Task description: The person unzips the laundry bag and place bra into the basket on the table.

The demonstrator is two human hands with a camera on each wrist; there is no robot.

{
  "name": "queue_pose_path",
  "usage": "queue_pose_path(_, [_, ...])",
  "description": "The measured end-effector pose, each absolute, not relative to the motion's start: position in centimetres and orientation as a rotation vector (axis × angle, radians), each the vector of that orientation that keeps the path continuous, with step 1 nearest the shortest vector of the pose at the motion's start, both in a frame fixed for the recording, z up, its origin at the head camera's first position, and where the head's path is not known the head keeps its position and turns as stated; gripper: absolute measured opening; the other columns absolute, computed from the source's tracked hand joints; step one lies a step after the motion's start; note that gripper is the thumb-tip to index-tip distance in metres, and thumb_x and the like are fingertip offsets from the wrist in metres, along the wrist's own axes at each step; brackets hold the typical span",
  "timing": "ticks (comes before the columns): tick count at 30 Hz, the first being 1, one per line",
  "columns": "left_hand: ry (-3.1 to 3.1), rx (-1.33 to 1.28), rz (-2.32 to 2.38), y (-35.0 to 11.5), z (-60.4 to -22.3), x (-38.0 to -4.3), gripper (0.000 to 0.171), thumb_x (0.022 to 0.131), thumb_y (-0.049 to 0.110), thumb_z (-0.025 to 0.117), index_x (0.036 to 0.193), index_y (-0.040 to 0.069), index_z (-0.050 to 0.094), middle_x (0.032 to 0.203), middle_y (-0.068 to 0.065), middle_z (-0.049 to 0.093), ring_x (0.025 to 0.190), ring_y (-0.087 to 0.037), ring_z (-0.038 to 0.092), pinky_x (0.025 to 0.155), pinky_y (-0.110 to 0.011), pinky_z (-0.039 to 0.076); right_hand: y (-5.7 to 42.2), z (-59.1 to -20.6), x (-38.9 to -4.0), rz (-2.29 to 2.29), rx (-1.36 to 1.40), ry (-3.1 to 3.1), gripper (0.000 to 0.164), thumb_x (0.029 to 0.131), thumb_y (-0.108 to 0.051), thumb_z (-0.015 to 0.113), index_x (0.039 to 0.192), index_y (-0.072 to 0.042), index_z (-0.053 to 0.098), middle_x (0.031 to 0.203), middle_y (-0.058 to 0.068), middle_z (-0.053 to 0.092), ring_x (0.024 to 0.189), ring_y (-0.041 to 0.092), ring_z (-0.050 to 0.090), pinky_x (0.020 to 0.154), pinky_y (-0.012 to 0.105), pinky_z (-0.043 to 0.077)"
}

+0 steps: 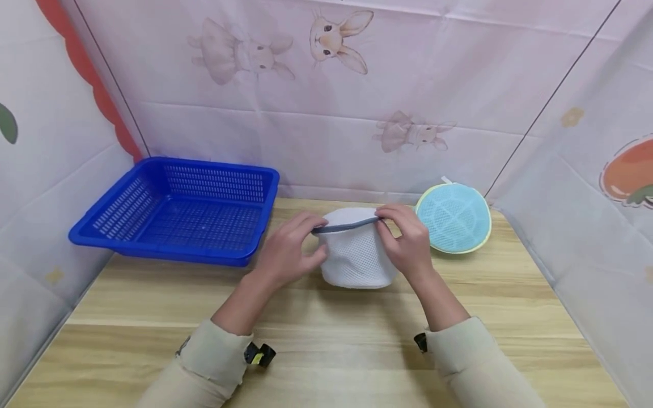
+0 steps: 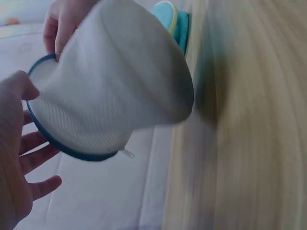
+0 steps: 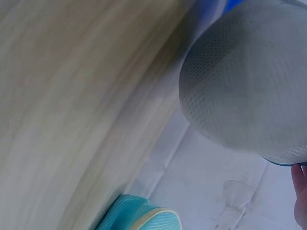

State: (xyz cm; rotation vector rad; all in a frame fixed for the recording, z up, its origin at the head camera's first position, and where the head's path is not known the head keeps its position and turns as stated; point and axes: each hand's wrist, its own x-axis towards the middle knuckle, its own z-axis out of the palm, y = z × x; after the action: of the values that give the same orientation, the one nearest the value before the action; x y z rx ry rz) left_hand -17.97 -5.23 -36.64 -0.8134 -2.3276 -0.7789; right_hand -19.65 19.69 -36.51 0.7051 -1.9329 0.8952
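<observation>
White mesh bag (image 1: 357, 260) sits between both hands, apparently just above the counter (image 1: 347, 351); left hand (image 1: 288, 249) pinches one end of its dark rim (image 1: 352, 225), right hand (image 1: 408, 241) pinches the other end. Main risk: the wall looks soft, so an uneven pull could fold the bag or slip the rim from one fingertip hold. Left wrist view shows a zip pull (image 2: 127, 154) at the rim, not visible in head; only head gets the whole blue basket (image 1: 176, 252).
</observation>
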Motion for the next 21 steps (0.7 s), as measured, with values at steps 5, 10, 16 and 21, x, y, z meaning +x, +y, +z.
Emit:
queue_pose_path(5, [-2.245,-0.825,-0.803,-5.7,-37.3,-17.6,0.035,0.075,0.021,0.068,0.109,0.013,0.066,0.111,-0.001,0.065,0.104,-0.017,0.06,0.086,-0.034,0.052,19.3,-35.2,-18.2,1.111,0.68,-1.886,0.016,0.076,0.012,0.067,0.089,0.004,0.07,0.093,0.016,0.069,0.089,0.024,0.065,0.086,0.022,0.052])
queue_pose_path(10, [-2.157,-0.798,-0.881,-5.6,-37.8,-17.5,0.017,0.075,0.014,0.071,0.092,0.012,0.068,0.096,0.001,0.068,0.092,-0.014,0.063,0.079,-0.029,0.054,18.5,-33.6,-16.4,1.198,0.665,-1.933,0.016,0.073,0.018,0.065,0.086,0.009,0.068,0.088,0.023,0.067,0.086,0.025,0.064,0.085,0.022,0.053])
queue_pose_path(16, [-2.008,-0.757,-0.989,-5.3,-37.4,-17.2,0.008,0.075,0.007,0.068,0.083,0.008,0.069,0.087,-0.001,0.068,0.078,-0.011,0.063,0.071,-0.023,0.054,18.3,-33.6,-15.7,1.128,0.66,-2.101,0.018,0.075,0.012,0.066,0.091,0.004,0.07,0.09,0.017,0.069,0.087,0.026,0.064,0.085,0.018,0.05])
queue_pose_path(21, [-1.938,-0.733,-0.93,-4.6,-36.0,-16.4,0.008,0.075,0.008,0.068,0.083,0.006,0.072,0.083,-0.003,0.067,0.075,-0.015,0.061,0.067,-0.027,0.053,17.5,-34.0,-15.6,1.046,0.787,-2.113,0.025,0.078,-0.004,0.068,0.102,-0.004,0.07,0.101,0.008,0.069,0.096,0.021,0.063,0.089,0.024,0.048])
